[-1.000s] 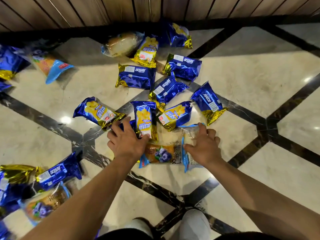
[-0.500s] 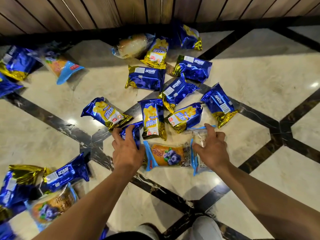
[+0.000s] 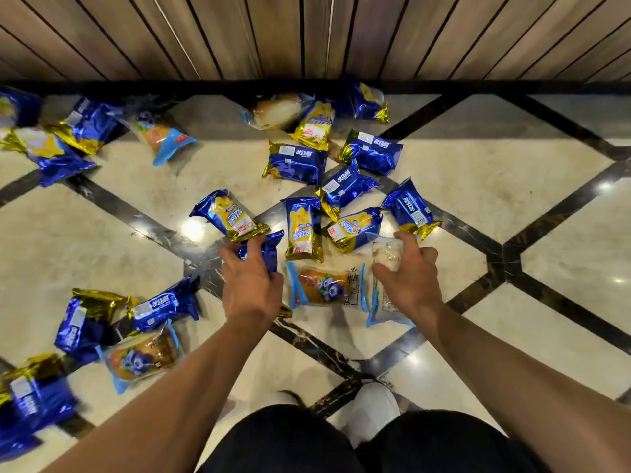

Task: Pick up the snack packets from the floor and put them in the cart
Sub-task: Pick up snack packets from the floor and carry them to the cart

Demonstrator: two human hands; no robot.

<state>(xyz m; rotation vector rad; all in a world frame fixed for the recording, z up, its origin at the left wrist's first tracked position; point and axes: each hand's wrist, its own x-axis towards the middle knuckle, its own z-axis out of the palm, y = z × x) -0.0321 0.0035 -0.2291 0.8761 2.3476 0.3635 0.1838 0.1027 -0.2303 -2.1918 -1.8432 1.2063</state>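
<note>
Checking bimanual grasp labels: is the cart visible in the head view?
No: only the marble floor, scattered packets and both hands, left hand and right hand, show.

Left hand [image 3: 251, 288] gripping blue packet [image 3: 264, 250]. Right hand [image 3: 409, 274] closed on clear packet [image 3: 387, 295]. Blueberry packet [image 3: 326, 288] flat between hands. More packets scattered across marble floor [image 3: 495, 186].

Possibly a hotel or lobby hall: polished marble floor [image 3: 495, 186] with dark inlay, wood-slat wall [image 3: 307, 32].

Wore dark shorts [image 3: 341, 442] and a white shoe [image 3: 372, 409]; bare forearms behind left hand [image 3: 251, 285] and right hand [image 3: 411, 278].
</note>
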